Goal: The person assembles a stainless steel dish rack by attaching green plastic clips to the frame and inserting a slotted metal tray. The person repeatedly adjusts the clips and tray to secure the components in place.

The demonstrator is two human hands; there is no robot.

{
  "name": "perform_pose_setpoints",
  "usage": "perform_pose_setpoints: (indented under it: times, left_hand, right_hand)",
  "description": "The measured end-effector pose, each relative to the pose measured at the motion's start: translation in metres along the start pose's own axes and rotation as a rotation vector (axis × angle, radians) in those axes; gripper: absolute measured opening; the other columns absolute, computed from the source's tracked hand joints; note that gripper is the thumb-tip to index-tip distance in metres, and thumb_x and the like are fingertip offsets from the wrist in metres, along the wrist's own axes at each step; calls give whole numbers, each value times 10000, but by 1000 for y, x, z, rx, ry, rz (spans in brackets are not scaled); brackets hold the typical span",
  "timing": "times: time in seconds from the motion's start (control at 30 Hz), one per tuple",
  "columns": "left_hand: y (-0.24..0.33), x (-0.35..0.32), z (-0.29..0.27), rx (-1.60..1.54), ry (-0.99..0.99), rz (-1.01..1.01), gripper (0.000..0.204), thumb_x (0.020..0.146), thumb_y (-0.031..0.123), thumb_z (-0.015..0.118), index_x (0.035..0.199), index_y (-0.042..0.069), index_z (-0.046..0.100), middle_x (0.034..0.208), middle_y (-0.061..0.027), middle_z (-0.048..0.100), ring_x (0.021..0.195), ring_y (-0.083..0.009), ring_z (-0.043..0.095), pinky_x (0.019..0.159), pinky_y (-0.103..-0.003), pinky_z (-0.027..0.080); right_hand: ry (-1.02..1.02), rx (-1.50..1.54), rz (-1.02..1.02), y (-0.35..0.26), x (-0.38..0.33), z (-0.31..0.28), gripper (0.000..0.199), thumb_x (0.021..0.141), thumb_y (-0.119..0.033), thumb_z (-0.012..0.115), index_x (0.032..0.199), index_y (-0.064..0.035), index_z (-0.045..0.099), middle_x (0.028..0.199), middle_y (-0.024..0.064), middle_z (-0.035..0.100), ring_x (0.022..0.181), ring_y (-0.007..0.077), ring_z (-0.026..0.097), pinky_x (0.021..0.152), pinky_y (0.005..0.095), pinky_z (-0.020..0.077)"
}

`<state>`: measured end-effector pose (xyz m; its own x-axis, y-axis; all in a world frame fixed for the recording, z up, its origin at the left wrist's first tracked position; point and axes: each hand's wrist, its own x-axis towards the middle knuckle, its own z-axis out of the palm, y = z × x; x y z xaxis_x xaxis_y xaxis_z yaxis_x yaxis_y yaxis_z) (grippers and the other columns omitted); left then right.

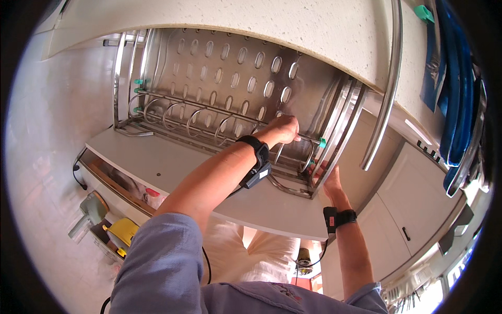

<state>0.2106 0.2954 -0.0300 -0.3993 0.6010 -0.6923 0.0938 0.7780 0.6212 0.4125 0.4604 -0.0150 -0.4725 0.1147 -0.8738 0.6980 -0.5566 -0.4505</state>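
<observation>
A stainless steel rack (151, 135) with a coiled wire divider (194, 123) stands on a white board in front of me. Its upright back panel (209, 73) has rows of oval slots. My left hand (284, 129) is closed round the divider's upper rod, close to its right end. Turquoise caps (322, 142) sit on the rod ends. At the rack's right end, my right hand (329, 180) is wrapped about the lower part of the corner post, with some fingers hidden behind it. Both wrists wear black straps with small boxes.
The white board (141, 157) lies on an open drawer (112, 180). A pale speckled counter (219, 15) overhangs the rack, and a metal bar (384, 99) juts down at right. Blue-handled items (455, 89) hang beyond it. White cupboards (408, 193) stand right; a yellow item (123, 233) lies low left.
</observation>
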Motion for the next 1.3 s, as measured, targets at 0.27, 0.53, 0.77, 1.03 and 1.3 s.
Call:
perform_pose_setpoints:
  times: [0.27, 0.53, 0.77, 1.03, 1.3]
  left_hand:
    - [2, 2, -5, 80, -74, 0, 269, 718, 311, 721, 701, 55, 638, 754, -159, 629, 758, -310, 617, 665, -395, 475]
    - [13, -2, -12, 51, -99, -15, 250, 709, 288, 735, 715, 55, 643, 758, -150, 639, 766, -293, 625, 677, -377, 480]
    - [14, -4, -14, -21, -91, -77, 260, 695, 292, 750, 781, 67, 652, 820, -129, 651, 829, -280, 626, 714, -359, 482]
    - [13, -6, -14, -11, -46, -20, 262, 737, 275, 717, 743, 28, 632, 692, -139, 620, 690, -248, 610, 632, -367, 451]
    - [18, -8, -19, 0, -93, -35, 249, 727, 270, 725, 796, 44, 650, 739, -149, 630, 737, -263, 615, 664, -370, 461]
  right_hand:
    - [-10, 31, 19, -2, -3, 4, 202, 822, -51, 596, 986, 61, 560, 783, 90, 630, 648, 171, 612, 549, 257, 498]
    - [5, 31, 12, 1, -3, 3, 170, 847, -57, 566, 989, 35, 559, 771, 65, 624, 627, 136, 599, 471, 236, 468]
    - [-158, 176, 82, -5, 2, -3, 393, 889, -186, 537, 1221, -3, 434, 919, 49, 587, 799, 143, 592, 715, 270, 496]
    - [-216, 92, 39, 4, 6, -9, 592, 838, -416, 577, 1244, -17, 412, 957, 42, 563, 860, 161, 580, 789, 313, 493]
    - [-232, 59, 29, 5, 7, -10, 884, 677, -634, 639, 1252, -11, 390, 1011, 49, 539, 893, 170, 570, 806, 332, 487]
